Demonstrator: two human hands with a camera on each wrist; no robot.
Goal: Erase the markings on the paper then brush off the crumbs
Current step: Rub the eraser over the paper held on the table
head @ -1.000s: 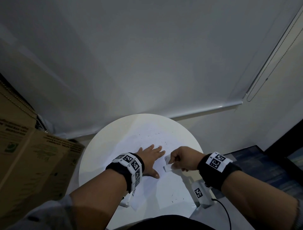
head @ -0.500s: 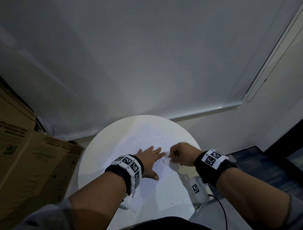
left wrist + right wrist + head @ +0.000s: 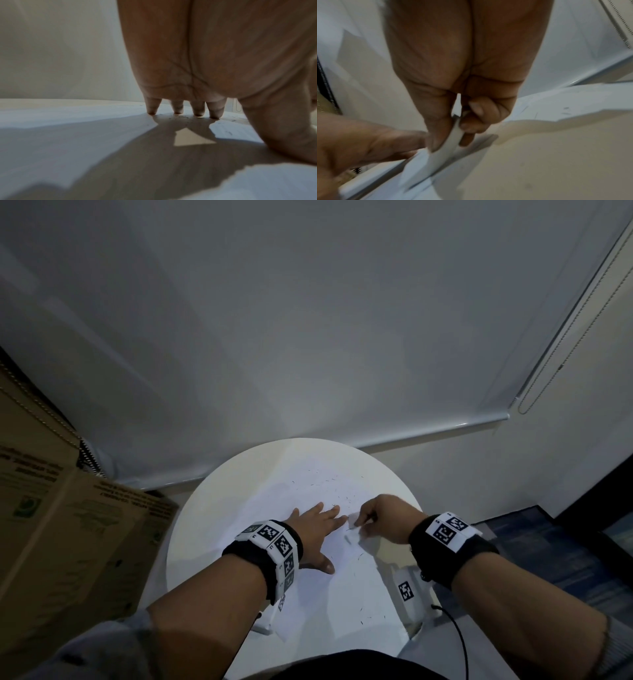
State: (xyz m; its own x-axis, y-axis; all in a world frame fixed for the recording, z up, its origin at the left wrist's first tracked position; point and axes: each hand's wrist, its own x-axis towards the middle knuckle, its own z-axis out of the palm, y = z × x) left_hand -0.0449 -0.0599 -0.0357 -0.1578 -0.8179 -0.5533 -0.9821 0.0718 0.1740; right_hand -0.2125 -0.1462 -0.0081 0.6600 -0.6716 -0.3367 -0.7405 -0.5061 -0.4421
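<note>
My left hand (image 3: 317,523) lies flat, fingers straight, pinning the paper (image 3: 342,587) on the round counter (image 3: 191,529). The sheet is thin, light and likely to crease; I judge it needs holding beside the rubbing spot. Its long axis runs away from me. My right hand (image 3: 380,517) pinches the eraser (image 3: 452,136), a small stiff white block angled down onto the paper. Crumbs (image 3: 342,494) lie scattered beyond.
</note>
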